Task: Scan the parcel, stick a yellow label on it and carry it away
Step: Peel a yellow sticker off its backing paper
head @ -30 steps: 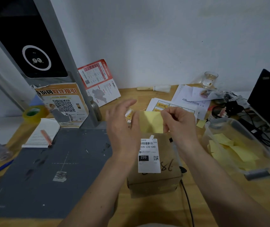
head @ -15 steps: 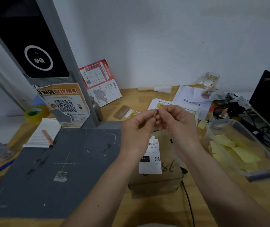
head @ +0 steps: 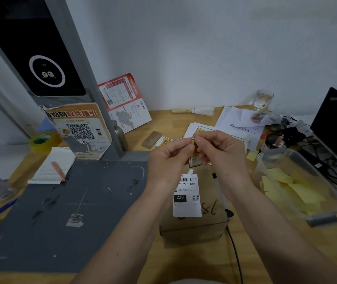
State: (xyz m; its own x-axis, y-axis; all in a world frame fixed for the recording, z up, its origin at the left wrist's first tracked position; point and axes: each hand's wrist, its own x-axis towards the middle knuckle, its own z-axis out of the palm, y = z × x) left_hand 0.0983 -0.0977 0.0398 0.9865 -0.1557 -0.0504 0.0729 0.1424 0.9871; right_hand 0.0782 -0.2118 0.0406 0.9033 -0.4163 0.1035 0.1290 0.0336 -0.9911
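The left hand [head: 168,158] and right hand [head: 222,153] are covering most of the yellow label [head: 194,158] and the parcel's [head: 194,224] far end — its shipping label's [head: 187,195] fine print is reading too small. The clear bin [head: 298,181] is blurring; the laptop [head: 336,128] is running off the right edge.

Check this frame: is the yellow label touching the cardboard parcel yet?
Apart. The head view shows both hands, left hand and right hand, pinching the yellow label in the air above the parcel; the label hangs beyond the parcel's far edge.
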